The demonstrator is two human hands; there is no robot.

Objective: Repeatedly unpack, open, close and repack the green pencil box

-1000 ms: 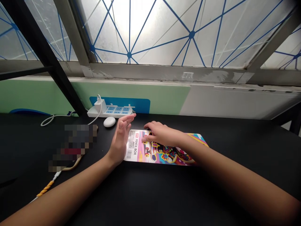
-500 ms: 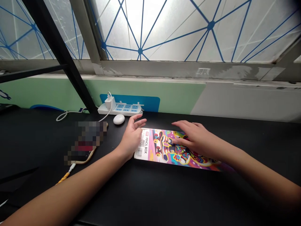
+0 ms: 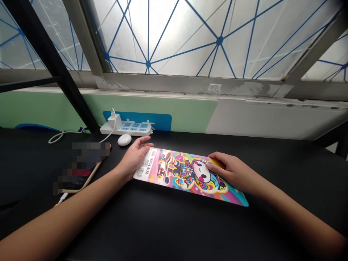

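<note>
A colourful flat pencil box (image 3: pixel 179 174), printed with a cartoon figure on a skateboard, lies lengthwise on the black table in front of me. Its white end, with "PENCIL BOX" lettering and a barcode, is to the left. That end is gripped by my left hand (image 3: pixel 136 156), thumb at the near face and the other fingers reaching past the far edge. Toward the right end, my right hand (image 3: pixel 228 168) has its thumb on the printed face and its fingers over the far long edge. The underside of the box is hidden.
A white power strip (image 3: pixel 127 129) with a plugged-in charger (image 3: pixel 115 121) rests against the wall. In front of it sits a small white rounded case (image 3: pixel 124 140). To the left, a blurred-out phone (image 3: pixel 87 166) lies with a cable attached. A black metal post (image 3: pixel 54 65) slants at the left.
My right hand has slid right along the pencil box and now grips its far edge, uncovering the cartoon face. The view has turned slightly right, so everything sits further left.
</note>
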